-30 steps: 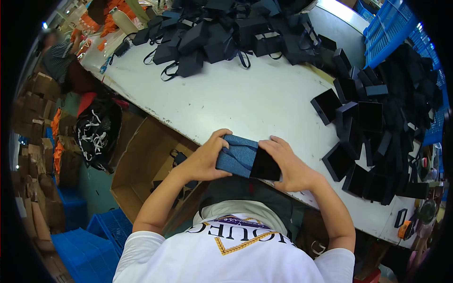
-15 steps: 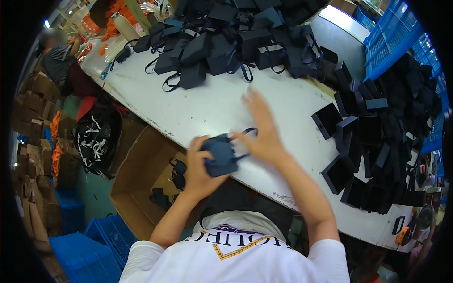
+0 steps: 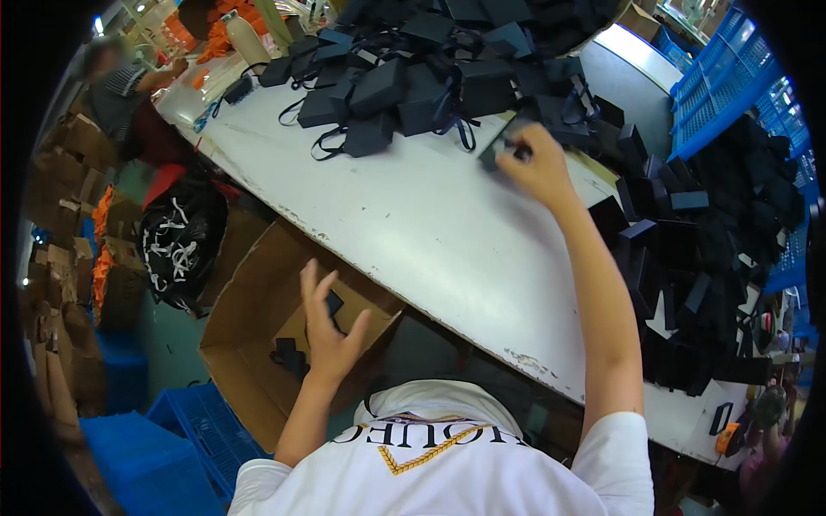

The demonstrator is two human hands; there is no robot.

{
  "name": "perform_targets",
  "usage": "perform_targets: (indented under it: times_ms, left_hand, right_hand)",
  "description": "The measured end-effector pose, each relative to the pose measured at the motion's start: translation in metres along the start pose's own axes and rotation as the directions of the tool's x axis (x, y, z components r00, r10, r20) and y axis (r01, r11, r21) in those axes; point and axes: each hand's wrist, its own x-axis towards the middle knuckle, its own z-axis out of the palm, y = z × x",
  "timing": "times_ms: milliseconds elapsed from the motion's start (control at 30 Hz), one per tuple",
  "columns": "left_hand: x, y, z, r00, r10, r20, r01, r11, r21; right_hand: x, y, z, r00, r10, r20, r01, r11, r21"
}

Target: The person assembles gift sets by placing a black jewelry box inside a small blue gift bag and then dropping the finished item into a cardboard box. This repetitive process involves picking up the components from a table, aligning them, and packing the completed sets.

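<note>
My right hand (image 3: 538, 165) is closed on a small dark gift box (image 3: 494, 153) at the near edge of the pile, its fingers partly hiding it. Spread fingers and an empty palm show on my left hand (image 3: 329, 331), which hovers over the open cardboard carton (image 3: 237, 344). A few small dark boxes (image 3: 289, 354) lie inside that carton, some partly hidden by the hand. Beyond my right hand is a heap of dark gift boxes (image 3: 379, 89) with ribbon handles.
Open black box parts (image 3: 641, 236) crowd the right of the white table (image 3: 413, 224). Blue crates (image 3: 727, 64) stand at the far right, and more blue crates (image 3: 146, 464) at lower left. A black bag (image 3: 182, 245) sits beside the carton. Another person (image 3: 120, 95) works at far left.
The gift box held between both hands is gone from them. My left hand has moved down-left over the carton and opened. My right hand has reached forward and closed on another box.
</note>
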Motion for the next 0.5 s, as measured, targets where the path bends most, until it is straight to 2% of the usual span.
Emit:
perform_targets:
  times_ms: [33,67,100,133,167,200,267,333,367,433,500]
  left_hand:
    - [0.012,0.008,0.013,0.995,0.091,0.029,-0.087,0.99,-0.108]
    - [0.022,0.018,0.025,0.981,0.184,0.058,-0.175,0.975,-0.141]
    - [0.033,0.031,0.037,0.972,0.204,0.119,-0.169,0.952,-0.257]
    - [0.046,0.046,0.047,0.937,0.301,0.175,-0.248,0.93,-0.273]
    - [0.054,0.06,0.057,0.889,0.394,0.235,-0.346,0.912,-0.22]
    - [0.06,0.076,0.066,0.838,0.429,0.337,-0.377,0.902,-0.212]
    - [0.062,0.09,0.093,0.734,0.492,0.468,-0.373,0.868,-0.329]
    - [0.055,0.095,0.119,0.675,0.55,0.493,-0.401,0.833,-0.381]
    - [0.052,0.098,0.128,0.648,0.575,0.499,-0.415,0.816,-0.401]
    - [0.048,0.109,0.127,0.673,0.555,0.489,-0.422,0.831,-0.362]
    - [0.04,0.117,0.125,0.708,0.513,0.485,-0.405,0.858,-0.315]
  right_hand:
    - [-0.03,-0.007,-0.011,0.996,-0.037,0.078,0.032,0.998,0.06]
    - [-0.062,-0.015,-0.022,0.985,-0.073,0.154,0.055,0.991,0.124]
    - [-0.093,-0.029,-0.031,0.981,-0.1,0.169,0.072,0.983,0.168]
    - [-0.122,-0.043,-0.037,0.976,-0.123,0.18,0.083,0.973,0.213]
    - [-0.148,-0.051,-0.042,0.975,-0.083,0.205,0.027,0.965,0.26]
    - [-0.171,-0.058,-0.045,0.973,-0.045,0.228,-0.028,0.952,0.305]
    - [-0.202,-0.071,-0.057,0.939,0.042,0.341,-0.144,0.949,0.28]
    - [-0.213,-0.088,-0.078,0.88,0.153,0.449,-0.2,0.978,0.06]
    - [-0.216,-0.092,-0.086,0.888,0.178,0.425,-0.131,0.982,-0.138]
    - [-0.22,-0.098,-0.096,0.904,0.217,0.37,-0.001,0.863,-0.505]
    - [-0.211,-0.101,-0.101,0.984,-0.061,0.17,0.135,0.87,-0.474]
